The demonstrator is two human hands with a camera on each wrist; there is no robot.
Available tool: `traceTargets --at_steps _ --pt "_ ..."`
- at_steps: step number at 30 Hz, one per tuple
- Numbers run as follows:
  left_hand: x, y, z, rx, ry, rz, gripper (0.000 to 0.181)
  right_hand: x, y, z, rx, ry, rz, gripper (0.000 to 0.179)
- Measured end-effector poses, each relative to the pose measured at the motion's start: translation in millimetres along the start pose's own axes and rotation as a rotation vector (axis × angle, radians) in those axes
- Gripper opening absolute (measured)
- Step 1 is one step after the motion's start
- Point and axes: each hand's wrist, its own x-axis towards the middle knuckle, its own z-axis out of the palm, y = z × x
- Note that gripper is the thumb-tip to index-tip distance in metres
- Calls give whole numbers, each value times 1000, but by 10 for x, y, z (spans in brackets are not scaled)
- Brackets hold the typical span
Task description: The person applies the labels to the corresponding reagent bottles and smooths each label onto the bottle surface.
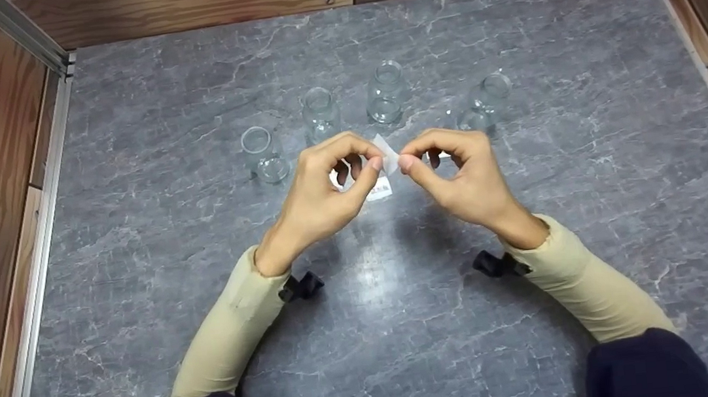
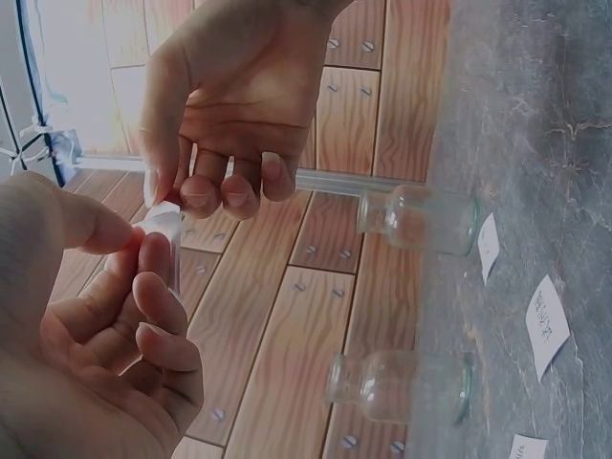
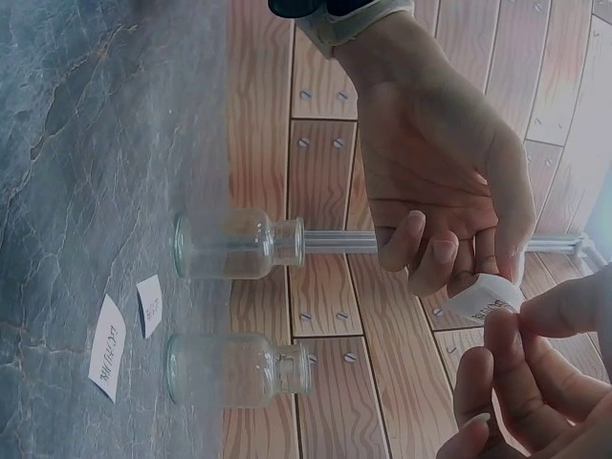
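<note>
Glass jars (image 1: 385, 100) beyond hands (image 1: 326, 182) (image 1: 471, 173) and pinched slip (image 1: 388, 151), half-hidden labels (image 1: 380, 188) underneath

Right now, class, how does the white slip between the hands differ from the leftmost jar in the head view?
The slip is white; the jar is clear glass. The slip is pinched in the air by the left hand and the right hand, while the jar stands on the table. The slip is a thin sheet; the jar is rounded and open-mouthed.

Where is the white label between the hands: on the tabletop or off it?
Off it: the left hand and right hand pinch the white label, and both wrist views show it apart from the tabletop.
</note>
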Motion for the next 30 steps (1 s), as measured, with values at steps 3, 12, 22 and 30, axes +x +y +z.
traceTargets --at_steps 3,12,22,30 --pt "1 -3 -9 -2 6 8 9 3 -1 -13 5 2 0 7" --pt "10 -6 -54 -6 26 10 8 17 -6 -35 16 13 1 4" --pt "17 -6 -131 -7 34 -18 9 35 -15 -56 25 22 12 4" --pt "19 -1 -180 4 43 -25 9 38 -5 -74 31 25 10 4"
